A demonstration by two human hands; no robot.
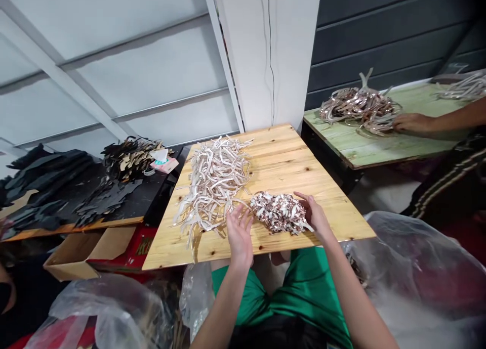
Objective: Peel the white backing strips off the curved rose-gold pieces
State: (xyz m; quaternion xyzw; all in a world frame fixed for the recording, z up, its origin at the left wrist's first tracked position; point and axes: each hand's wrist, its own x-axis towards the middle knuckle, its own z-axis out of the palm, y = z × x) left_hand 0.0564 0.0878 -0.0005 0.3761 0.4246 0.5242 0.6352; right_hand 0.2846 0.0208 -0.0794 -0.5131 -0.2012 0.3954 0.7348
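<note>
On the wooden table in front of me lies a heap of knotted-looking, shiny rose-gold and white strips [279, 212], between my two hands. My left hand [240, 232] is at its left side, palm turned inward and fingers apart, holding nothing. At the right end of the heap is my right hand [316, 217], its fingers stretched out beside the strips; whether they touch is hard to tell. A larger pile of loose, long pale strips [218, 177] spreads over the left half of the table, its lower edge close to my left fingertips.
The wooden table [299, 162] ends near my knees. At right, another person's hand [412, 122] is at a strip pile [360, 106] on a green table [341, 141]. Dark scraps [110, 200], a tissue box [165, 164] and a cardboard box [74, 253] stand left. Plastic bags [425, 268] flank me.
</note>
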